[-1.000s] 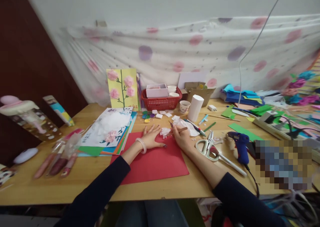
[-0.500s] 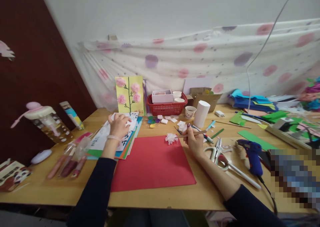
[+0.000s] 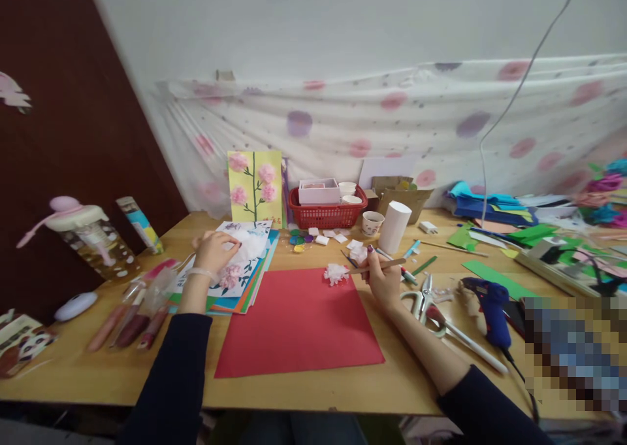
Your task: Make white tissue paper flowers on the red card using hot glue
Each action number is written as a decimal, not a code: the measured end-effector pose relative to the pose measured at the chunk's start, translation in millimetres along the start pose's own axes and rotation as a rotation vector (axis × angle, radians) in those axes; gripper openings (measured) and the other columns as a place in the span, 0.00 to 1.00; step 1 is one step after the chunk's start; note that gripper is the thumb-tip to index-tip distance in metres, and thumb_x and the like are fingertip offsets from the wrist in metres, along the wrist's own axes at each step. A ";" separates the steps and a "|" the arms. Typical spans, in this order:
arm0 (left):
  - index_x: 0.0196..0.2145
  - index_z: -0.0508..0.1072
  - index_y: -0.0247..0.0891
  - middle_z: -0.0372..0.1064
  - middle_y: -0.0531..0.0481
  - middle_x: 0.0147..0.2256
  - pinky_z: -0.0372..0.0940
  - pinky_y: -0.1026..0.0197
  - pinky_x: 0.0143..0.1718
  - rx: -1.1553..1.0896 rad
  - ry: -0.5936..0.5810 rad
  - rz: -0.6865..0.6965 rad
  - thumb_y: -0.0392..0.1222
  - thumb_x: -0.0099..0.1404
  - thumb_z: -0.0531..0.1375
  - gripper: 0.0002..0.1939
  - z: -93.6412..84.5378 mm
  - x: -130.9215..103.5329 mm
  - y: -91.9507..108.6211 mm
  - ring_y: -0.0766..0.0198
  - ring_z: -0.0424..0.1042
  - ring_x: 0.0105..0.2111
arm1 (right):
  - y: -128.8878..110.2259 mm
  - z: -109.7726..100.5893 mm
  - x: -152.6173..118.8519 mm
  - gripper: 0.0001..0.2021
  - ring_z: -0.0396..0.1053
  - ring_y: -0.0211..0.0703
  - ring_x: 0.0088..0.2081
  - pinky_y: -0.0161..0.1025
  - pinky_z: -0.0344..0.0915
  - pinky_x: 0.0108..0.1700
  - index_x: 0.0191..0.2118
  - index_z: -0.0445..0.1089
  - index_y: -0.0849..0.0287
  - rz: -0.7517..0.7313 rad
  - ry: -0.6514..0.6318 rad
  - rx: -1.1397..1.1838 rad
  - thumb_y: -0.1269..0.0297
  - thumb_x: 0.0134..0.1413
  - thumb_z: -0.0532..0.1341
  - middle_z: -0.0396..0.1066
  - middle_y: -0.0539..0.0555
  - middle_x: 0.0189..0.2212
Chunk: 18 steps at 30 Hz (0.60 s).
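Right hand (image 3: 385,281): gripping 1 wooden stick (image 3: 394,263). Left hand (image 3: 214,254): fingers bent at cotton (image 3: 251,246); pinch cannot be told. 1 red paper (image 3: 298,334), near the desk's (image 3: 294,393) front edge; white clump (image 3: 336,274) at its far right corner. Scissors (image 3: 424,297), glue gun (image 3: 494,302) rightward. 1 red basket (image 3: 328,219), back edge.

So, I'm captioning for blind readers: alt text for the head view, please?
A person's left hand touches white fluff on a stack of papers; the right hand holds a thin brown stick by a white cluster on red paper. Scissors lie nearby.
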<state>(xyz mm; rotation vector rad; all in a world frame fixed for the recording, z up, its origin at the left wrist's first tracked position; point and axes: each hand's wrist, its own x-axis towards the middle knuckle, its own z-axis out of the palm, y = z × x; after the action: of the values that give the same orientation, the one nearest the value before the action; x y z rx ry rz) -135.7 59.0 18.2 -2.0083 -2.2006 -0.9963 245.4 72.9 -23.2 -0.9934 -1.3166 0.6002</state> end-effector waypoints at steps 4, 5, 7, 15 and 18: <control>0.31 0.73 0.39 0.76 0.44 0.35 0.68 0.54 0.43 -0.291 0.010 -0.050 0.61 0.55 0.57 0.21 0.5 4.7 3.0 0.53 0.75 0.39 | 1.3 -1.2 0.0 0.28 0.58 0.35 0.12 0.33 0.53 0.15 0.18 0.66 0.58 0.023 -0.001 -0.004 0.41 0.58 0.54 0.60 0.48 0.09; 0.31 0.73 0.38 0.76 0.45 0.34 0.69 0.55 0.41 -0.349 -0.001 -0.055 0.63 0.53 0.57 0.23 0.3 4.9 6.0 0.54 0.75 0.37 | 1.6 -1.2 0.1 0.28 0.58 0.35 0.12 0.33 0.53 0.15 0.18 0.66 0.58 0.031 -0.001 -0.002 0.41 0.58 0.54 0.60 0.48 0.09; 0.30 0.72 0.38 0.76 0.46 0.32 0.69 0.56 0.38 -0.445 -0.047 -0.056 0.65 0.48 0.60 0.25 -0.8 4.2 14.2 0.55 0.76 0.36 | 1.8 -0.7 0.2 0.28 0.58 0.35 0.12 0.33 0.53 0.15 0.18 0.67 0.59 0.037 0.000 0.004 0.41 0.58 0.55 0.61 0.48 0.09; 0.26 0.73 0.39 0.74 0.49 0.28 0.69 0.56 0.38 -0.589 -0.286 -0.010 0.58 0.44 0.66 0.20 5.1 -5.3 52.3 0.57 0.74 0.32 | 1.7 -0.3 1.0 0.30 0.55 0.35 0.11 0.34 0.52 0.15 0.15 0.64 0.56 0.049 0.039 0.077 0.38 0.58 0.51 0.57 0.47 0.08; 0.27 0.74 0.40 0.75 0.49 0.28 0.68 0.56 0.37 -0.577 -0.390 0.036 0.56 0.47 0.65 0.17 11.6 -10.6 69.9 0.57 0.74 0.32 | 4.2 -3.7 4.2 0.31 0.58 0.36 0.13 0.34 0.55 0.18 0.14 0.62 0.56 -0.005 0.052 -0.053 0.40 0.60 0.51 0.57 0.48 0.08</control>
<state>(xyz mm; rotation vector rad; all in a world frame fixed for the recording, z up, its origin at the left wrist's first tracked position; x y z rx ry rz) -66.4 53.3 35.7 -2.6699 -2.2095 -1.4819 250.5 77.5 -24.5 -1.0420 -1.2947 0.5347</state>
